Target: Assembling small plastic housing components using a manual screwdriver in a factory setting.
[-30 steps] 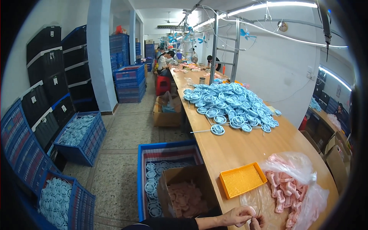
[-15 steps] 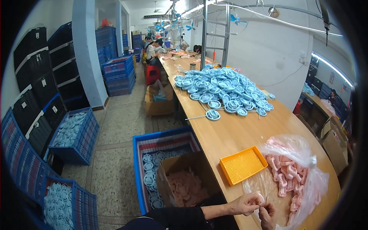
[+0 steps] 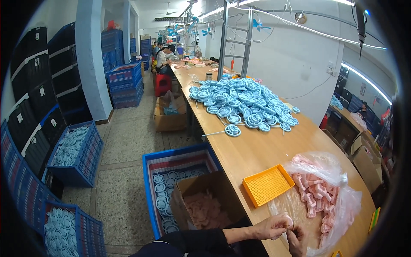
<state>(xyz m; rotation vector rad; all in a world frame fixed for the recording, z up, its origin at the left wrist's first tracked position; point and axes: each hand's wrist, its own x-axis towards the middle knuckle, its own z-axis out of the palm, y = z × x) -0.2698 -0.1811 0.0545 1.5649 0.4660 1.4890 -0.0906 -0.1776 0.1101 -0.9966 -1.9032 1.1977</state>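
At the table's near edge my two hands work close together. My left hand [image 3: 273,227] is closed on a small pink plastic piece [image 3: 286,219], partly hidden by the fingers. Against it, my right hand [image 3: 298,241] has its fingers pinched on a thin dark item, too small to name. Just beyond my hands, a clear plastic bag [image 3: 351,210] lies open around a heap of pink plastic parts [image 3: 316,195]. A shallow orange basket [image 3: 269,185] with a perforated bottom sits beside the bag, holding nothing.
A big pile of light-blue round plastic parts [image 3: 244,103] covers the table's middle. Left of the table, a cardboard box [image 3: 182,201] of pink parts stands in a blue crate [image 3: 147,171]. More crates line the floor. An electric screwdriver [image 3: 361,30] hangs at upper right.
The view has shifted a little, so the scene sits slightly further left. My hands stay together at the same spot, fingers still closed.
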